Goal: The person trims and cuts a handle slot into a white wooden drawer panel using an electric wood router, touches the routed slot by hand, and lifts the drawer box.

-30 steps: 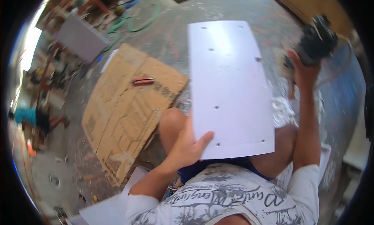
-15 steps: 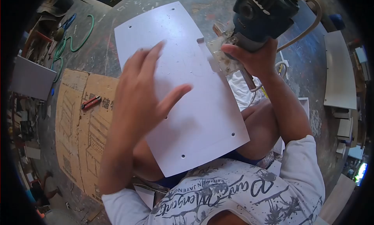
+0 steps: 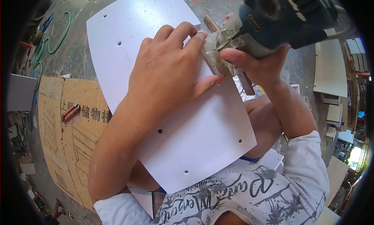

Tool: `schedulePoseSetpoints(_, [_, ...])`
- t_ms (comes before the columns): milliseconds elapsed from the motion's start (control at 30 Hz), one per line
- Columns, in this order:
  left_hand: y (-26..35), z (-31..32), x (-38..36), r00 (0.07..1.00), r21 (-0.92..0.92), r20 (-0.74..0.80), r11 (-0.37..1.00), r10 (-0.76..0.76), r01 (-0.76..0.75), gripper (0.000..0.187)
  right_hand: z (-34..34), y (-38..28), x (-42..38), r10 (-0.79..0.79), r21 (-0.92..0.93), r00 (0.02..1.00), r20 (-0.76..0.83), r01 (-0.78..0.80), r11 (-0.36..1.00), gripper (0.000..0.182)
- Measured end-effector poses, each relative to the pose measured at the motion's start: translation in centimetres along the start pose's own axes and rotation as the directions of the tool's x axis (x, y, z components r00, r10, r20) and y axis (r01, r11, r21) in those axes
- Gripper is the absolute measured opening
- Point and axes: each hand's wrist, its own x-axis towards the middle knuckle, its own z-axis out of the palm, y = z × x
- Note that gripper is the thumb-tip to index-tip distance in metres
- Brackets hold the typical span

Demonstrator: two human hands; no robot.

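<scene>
A white panel with several drilled holes lies across the lap. My right hand is closed round the lower body of a dark trim router, thumb towards me. The router's clear base sits at the panel's right edge, over the notched part. Wooden strips stick out beside the base. My left hand rests over the panel, its index finger and thumb gripping the near edge of the base. The router's bit is hidden.
Flattened cardboard lies on the floor at left, with a red cutter knife on it. A green hose curls farther back. Pale boards stand at right. The router's cord runs off right.
My left hand has come down from above the panel onto the router's base. The router, in my right hand, has tilted to the right. The panel appears shifted and turned slightly in view.
</scene>
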Motion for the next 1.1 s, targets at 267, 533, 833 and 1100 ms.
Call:
schedulePoseSetpoints(267, [0.3,-0.2,0.1,0.999,-0.024,0.039,1.000,-0.003,0.004,0.070,-0.6,0.8,-0.6,-0.049,0.096,0.998,0.033,0.046,0.994,0.078])
schedulePoseSetpoints(533, [1.2,-0.6,0.0,0.998,0.101,0.042,0.994,-0.040,0.036,0.074,-1.3,2.2,-1.1,-0.015,0.291,0.999,0.047,0.001,0.957,0.090])
schedulePoseSetpoints(833, [1.2,-0.2,-0.1,0.994,0.089,0.054,0.992,-0.098,0.093,0.078,2.6,-3.5,1.2,0.316,0.496,0.940,-0.131,-0.214,0.842,0.098])
schedulePoseSetpoints(1100, [0.9,-0.4,0.0,0.994,0.047,0.064,0.995,-0.088,0.085,0.076,2.8,0.1,0.4,0.008,0.466,0.988,-0.153,0.065,0.883,0.103])
